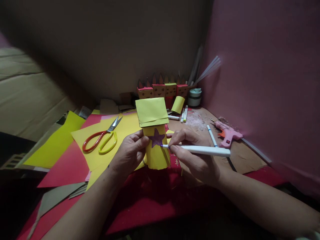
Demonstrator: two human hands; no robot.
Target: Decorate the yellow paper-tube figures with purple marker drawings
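My left hand (131,150) grips the left side of a yellow paper figure (155,160), thumb in front. It has a flat, square yellow top (152,111) over a tube-like body. A purple star (156,137) is coloured on the front of the body. Pinched in my right hand (193,155) is a white marker (205,150), held nearly level. Its purple tip touches the lower right of the star. Some fingers of my right hand reach behind the marker, close to the figure's right edge.
Red-and-yellow-handled scissors (102,136) lie on yellow paper sheets (82,135) at left. A pink glue gun (228,133) and another marker (212,135) rest on cardboard at right. Behind stand several box figures with drawn faces (158,90), a yellow paper tube (178,104) and a lidded jar (194,97).
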